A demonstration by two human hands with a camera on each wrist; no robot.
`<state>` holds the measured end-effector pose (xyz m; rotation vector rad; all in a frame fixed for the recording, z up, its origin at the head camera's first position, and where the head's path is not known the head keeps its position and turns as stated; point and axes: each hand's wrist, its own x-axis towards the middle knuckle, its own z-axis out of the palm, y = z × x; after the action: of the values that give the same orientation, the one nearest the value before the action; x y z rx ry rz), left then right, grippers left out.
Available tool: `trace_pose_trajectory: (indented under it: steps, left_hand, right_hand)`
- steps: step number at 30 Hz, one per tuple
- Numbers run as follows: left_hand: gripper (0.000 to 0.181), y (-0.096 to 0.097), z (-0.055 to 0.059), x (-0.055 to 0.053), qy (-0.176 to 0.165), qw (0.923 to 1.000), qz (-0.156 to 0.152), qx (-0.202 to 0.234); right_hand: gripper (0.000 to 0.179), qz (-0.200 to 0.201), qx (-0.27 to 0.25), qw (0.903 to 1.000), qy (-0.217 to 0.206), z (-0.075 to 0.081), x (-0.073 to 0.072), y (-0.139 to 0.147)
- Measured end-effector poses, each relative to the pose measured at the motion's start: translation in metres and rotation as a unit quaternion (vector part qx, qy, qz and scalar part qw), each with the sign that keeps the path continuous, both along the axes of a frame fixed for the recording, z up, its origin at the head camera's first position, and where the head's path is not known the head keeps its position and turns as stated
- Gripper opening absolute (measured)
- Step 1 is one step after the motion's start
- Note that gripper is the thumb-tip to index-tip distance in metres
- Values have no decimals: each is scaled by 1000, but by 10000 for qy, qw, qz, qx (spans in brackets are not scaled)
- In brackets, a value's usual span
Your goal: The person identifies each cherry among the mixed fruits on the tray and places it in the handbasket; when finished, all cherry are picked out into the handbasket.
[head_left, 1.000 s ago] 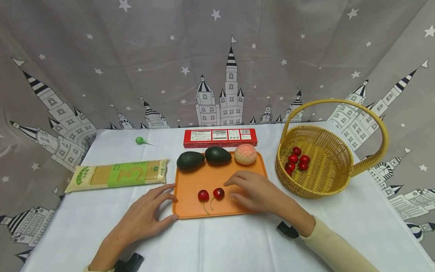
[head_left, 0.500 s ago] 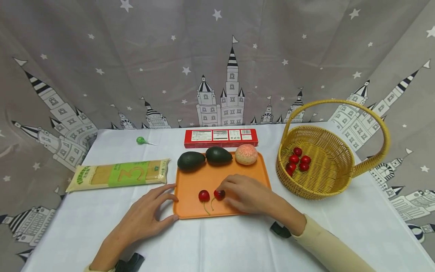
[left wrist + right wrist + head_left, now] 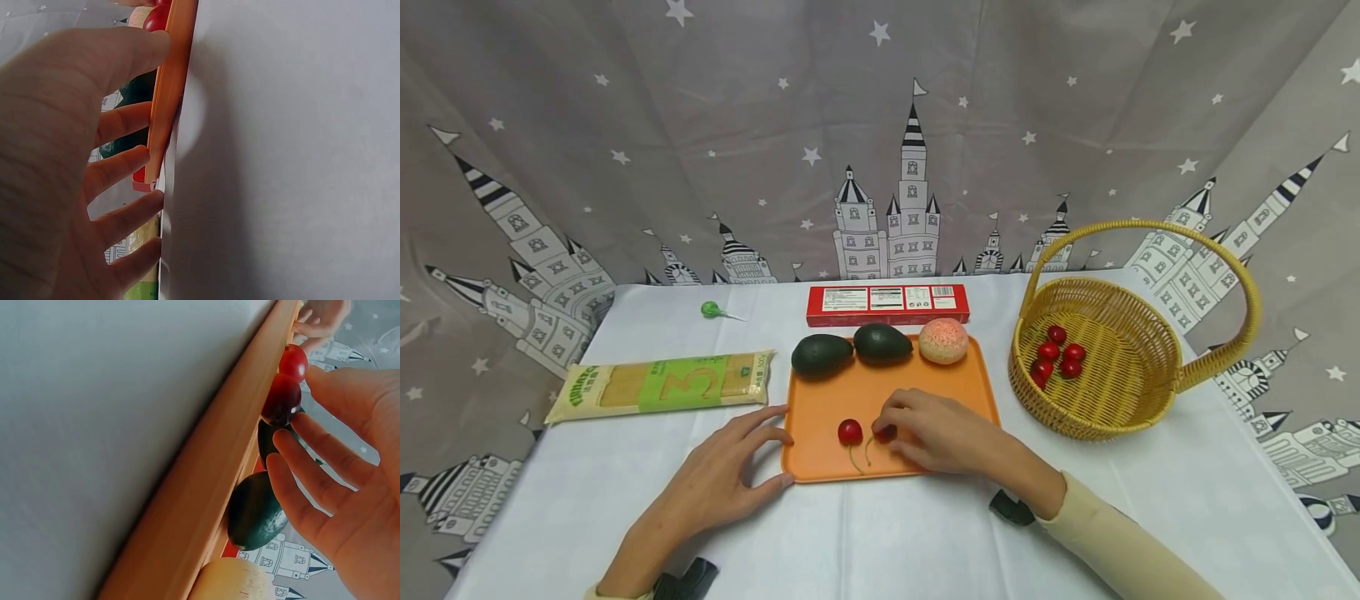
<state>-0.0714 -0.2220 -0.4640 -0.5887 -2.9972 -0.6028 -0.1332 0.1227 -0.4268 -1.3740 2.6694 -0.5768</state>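
My right hand is over the front half of the orange tray, its thumb and index finger on either side of a dark red cherry. In the right wrist view the fingertips are right at the cherry's upper side, with the fingers fairly straight. A second red cherry with a green stem lies just left of it. My left hand rests at the tray's left side, fingers spread and fingertips at the rim. Along the tray's back lie two dark green avocados and a pinkish peach.
To the right stands a yellow wicker basket with a tall handle and several cherries inside. A red box lies behind the tray. At the left are a pasta packet and a green lollipop.
My right hand has moved left and down onto the right-hand cherry, its fingertips now partly covering it. The left hand stays at the tray's edge.
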Motion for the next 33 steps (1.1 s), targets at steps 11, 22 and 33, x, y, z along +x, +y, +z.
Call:
trace_pose_trajectory:
  steps: [11,22,33]
  left_hand:
    - [38,0,0,0,32,10000,-32,8]
    - [38,0,0,0,60,10000,-57,11]
    - [38,1,-1,-1,-23,10000,22,-33]
  right_hand:
    - [26,72,54,9997,-239,-6,-3,-3]
    - [27,-206,43,9997,-123,2,-5,7]
    - [28,-562,-836,9944,330,17,-5,43]
